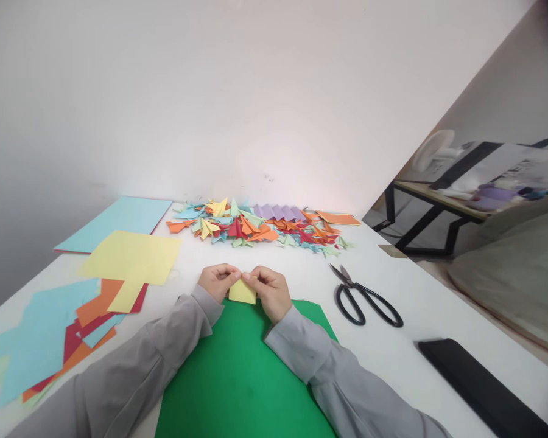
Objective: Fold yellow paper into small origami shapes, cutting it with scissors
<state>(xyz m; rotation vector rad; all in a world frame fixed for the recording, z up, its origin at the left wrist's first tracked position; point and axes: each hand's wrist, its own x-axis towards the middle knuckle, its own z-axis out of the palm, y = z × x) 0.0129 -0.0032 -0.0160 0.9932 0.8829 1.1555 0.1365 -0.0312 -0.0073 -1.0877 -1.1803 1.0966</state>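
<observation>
Between my two hands is a small piece of yellow paper [242, 292], pinched along its upper edge. My left hand [218, 281] is closed on its left side with thumb and fingertips. The right side is gripped the same way by my right hand [270, 291], and the two thumbs nearly meet. Below lies a green sheet [237, 371] on the white table, with my forearms across its sides. Whether the yellow paper has folds under my fingers is hidden.
Small folded paper planes [237, 226] in many colours lie heaped along the wall. Black-handled scissors [365, 298] rest open at right, beyond them a long black object [479, 383]. Loose coloured paper [36, 331], a yellow sheet [132, 255] and a light blue sheet [119, 222] spread over the left side.
</observation>
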